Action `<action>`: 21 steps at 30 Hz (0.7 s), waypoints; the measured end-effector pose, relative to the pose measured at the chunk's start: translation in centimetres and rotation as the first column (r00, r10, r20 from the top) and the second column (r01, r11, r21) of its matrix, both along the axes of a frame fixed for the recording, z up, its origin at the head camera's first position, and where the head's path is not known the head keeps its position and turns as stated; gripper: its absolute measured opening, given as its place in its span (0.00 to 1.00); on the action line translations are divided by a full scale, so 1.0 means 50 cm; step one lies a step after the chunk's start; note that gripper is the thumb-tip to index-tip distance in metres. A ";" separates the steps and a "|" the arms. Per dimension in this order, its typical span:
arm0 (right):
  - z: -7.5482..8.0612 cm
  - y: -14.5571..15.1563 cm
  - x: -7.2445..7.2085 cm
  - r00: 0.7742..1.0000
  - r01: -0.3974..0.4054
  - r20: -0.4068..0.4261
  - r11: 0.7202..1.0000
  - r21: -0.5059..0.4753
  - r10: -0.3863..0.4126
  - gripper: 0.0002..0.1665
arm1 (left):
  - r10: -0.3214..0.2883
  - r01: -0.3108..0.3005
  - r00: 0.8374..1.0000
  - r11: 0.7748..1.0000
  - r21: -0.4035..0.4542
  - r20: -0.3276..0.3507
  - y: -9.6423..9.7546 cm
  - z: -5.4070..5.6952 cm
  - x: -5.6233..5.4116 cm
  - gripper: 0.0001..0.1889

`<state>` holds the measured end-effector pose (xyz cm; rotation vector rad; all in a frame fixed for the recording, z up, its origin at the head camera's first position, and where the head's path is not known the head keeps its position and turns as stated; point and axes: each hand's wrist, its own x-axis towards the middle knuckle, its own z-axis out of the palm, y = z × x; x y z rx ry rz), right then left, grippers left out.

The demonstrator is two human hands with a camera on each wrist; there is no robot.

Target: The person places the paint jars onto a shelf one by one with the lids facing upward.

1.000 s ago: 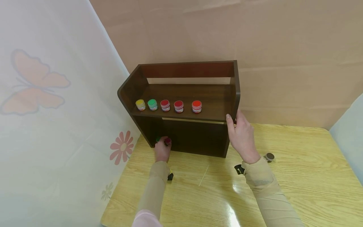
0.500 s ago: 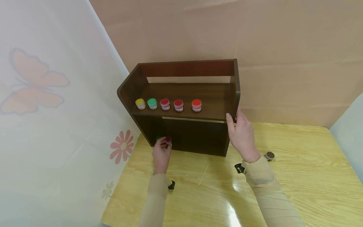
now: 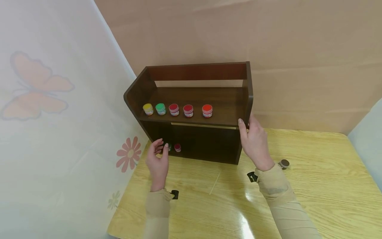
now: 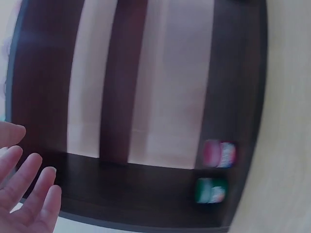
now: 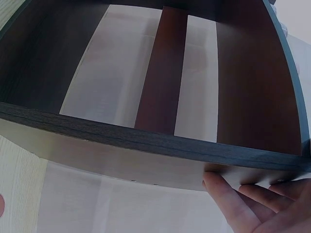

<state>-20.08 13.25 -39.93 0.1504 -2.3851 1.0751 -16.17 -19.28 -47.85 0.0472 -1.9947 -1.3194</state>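
Note:
A dark brown two-tier wooden shelf [image 3: 221, 99] stands on the table. My left hand [image 3: 158, 164] is in front of its lower left corner, fingers spread and loosely bent, holding nothing. In the left wrist view its fingers [image 4: 30, 194] are apart from the shelf. Two small lidded jars stand side by side in the lower tier: a green jar [image 4: 211, 190], partly behind my left thumb in the head view, and a dark red jar [image 3: 177, 148]. My right hand [image 3: 255, 142] grips the shelf's right side panel, thumb at the front edge, fingers against the outer face [image 5: 146, 165].
Along the upper tier's front edge stand a yellow jar [image 3: 148, 109], a green-lidded jar [image 3: 160, 109], two red jars [image 3: 174, 110] and an orange-red jar [image 3: 207, 111]. A brown-lidded jar [image 3: 284, 164] is on the table right of the shelf. A white curtain [image 3: 74, 149] borders the left.
My left hand has let go of the dark red jar, which now stands beside the green one, and has drawn back to the left. My right hand stays on the side panel.

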 end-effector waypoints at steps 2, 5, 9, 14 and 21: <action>0.002 0.000 0.000 1.000 -0.001 0.002 1.000 0.001 0.001 0.27 | 0.020 -0.021 0.999 1.000 -0.015 -0.035 -0.003 0.015 0.000 0.14; 0.003 -0.001 0.002 1.000 0.000 0.004 1.000 0.002 0.000 0.27 | 0.048 -0.051 0.996 0.998 -0.043 -0.069 -0.009 0.034 -0.001 0.13; 0.001 0.000 0.003 1.000 -0.004 0.006 1.000 0.001 0.004 0.27 | 0.099 -0.108 0.989 0.991 -0.076 -0.107 -0.022 0.053 -0.008 0.15; 0.000 0.000 0.003 1.000 -0.010 0.008 1.000 0.000 0.010 0.27 | 0.183 -0.202 0.969 0.973 -0.108 -0.165 -0.054 0.083 -0.031 0.18; 0.001 0.000 0.005 1.000 -0.010 0.019 1.000 -0.003 0.011 0.28 | 0.234 -0.253 0.960 0.960 -0.117 -0.154 -0.101 0.134 -0.077 0.25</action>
